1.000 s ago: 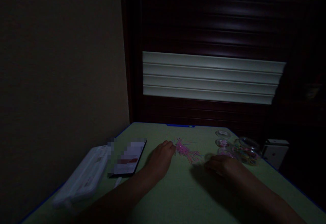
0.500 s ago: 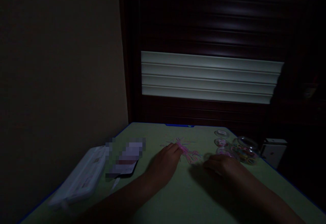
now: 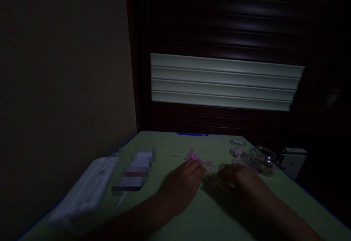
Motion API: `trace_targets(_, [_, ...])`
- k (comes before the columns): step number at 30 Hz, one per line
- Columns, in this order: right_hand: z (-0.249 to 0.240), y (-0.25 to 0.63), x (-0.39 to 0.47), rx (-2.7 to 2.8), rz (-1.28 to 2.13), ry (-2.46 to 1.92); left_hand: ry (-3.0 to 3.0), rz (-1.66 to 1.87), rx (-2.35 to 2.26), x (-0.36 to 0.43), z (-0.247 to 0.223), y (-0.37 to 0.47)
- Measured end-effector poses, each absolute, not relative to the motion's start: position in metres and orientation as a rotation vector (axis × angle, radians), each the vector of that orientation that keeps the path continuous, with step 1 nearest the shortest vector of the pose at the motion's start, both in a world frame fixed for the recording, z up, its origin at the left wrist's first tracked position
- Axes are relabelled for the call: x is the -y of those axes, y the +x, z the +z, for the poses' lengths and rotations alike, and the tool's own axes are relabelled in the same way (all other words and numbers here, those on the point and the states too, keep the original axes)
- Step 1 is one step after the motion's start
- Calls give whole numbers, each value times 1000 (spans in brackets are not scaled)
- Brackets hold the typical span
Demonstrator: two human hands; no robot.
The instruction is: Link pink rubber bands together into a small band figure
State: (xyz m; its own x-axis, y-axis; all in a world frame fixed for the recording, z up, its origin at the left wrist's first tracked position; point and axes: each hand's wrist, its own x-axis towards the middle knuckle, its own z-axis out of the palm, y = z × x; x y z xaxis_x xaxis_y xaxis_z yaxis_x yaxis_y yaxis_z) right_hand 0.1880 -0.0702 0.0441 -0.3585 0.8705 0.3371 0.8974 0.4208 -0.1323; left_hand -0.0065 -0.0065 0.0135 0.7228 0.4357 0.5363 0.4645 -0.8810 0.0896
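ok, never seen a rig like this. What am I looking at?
No robot: these are a person's bare hands, seen from one head-worn camera looking forward and down. On the green table, the left hand is at a pink pile. The right hand is near small round containers and a clear jar of coloured bands. Whether either holds anything is too dark to tell. Far left: a white case and a pixelated flat object.

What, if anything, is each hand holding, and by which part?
It cannot be told in this dimness: the left hand is at the pink pile, the right hand beside a clear rounded edge.
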Motion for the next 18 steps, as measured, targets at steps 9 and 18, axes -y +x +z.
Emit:
trace_targets(9, [40, 174, 72, 2244, -41, -1572, -2911, -944, 675, 7, 10, -4])
trace_targets(18, [34, 171, 68, 2212, -88, -1559, -2912, -955, 631, 10, 12, -3])
